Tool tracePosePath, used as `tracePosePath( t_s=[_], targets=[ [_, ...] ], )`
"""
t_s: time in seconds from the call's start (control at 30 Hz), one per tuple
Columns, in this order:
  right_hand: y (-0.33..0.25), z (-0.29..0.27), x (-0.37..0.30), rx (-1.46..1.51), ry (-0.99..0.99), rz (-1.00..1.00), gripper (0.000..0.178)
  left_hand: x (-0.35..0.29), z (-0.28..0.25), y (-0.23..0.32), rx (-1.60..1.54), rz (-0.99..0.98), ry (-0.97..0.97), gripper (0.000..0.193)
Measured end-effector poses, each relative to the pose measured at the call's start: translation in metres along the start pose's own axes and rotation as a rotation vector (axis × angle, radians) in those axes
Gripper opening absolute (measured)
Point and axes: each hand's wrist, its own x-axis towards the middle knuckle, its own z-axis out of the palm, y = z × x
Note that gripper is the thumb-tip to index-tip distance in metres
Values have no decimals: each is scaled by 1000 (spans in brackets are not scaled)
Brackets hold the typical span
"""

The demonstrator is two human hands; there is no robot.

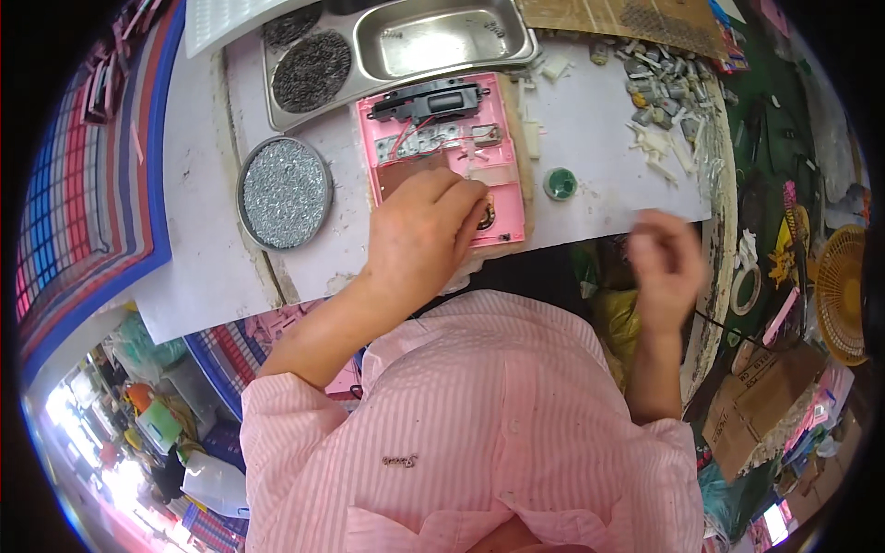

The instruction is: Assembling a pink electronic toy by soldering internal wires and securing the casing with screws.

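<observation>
A pink plastic casing lies in front of me. A black module sits across its far end, with thin red wires, a metal strip and a small silver motor below it. My left hand is over the near half, fingers drawn together and pointing down into the casing; what they hold, if anything, is hidden. Beside the fingertips a dark round part partly shows. My right hand is raised off to the right near the table's edge, away from the casing, its curled fingers smeared by motion.
A round dish of small silver screws stands left of the casing. Behind is a metal tray with dark screws in one compartment. To the right are a small green-filled pot, loose motors and white plastic pieces.
</observation>
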Motion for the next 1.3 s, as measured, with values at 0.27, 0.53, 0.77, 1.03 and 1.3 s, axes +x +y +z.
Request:
tracePosePath(
  t_s=[0.27, 0.53, 0.77, 1.03, 1.3],
  targets=[
    [-25, 87, 26, -619, -385, -592, 34, -18, -10, -2, -266, -98, 23, 30],
    [-28, 80, 45, -538, -287, -603, 21, 50, -14, -33, 276, 275, 35, 29],
    [-34, 101, 95, -502, -327, -466, 14, 50, -22, -54, 236, 408, 77, 21],
    [-44, 102, 106, -700, -446, -493, 20, 53, -22, -53, 298, 328, -23, 23],
    [-65, 113, 108, -1069, -513, -668, 18, 39, -19, -55, 235, 327, 35, 32]
  ],
)
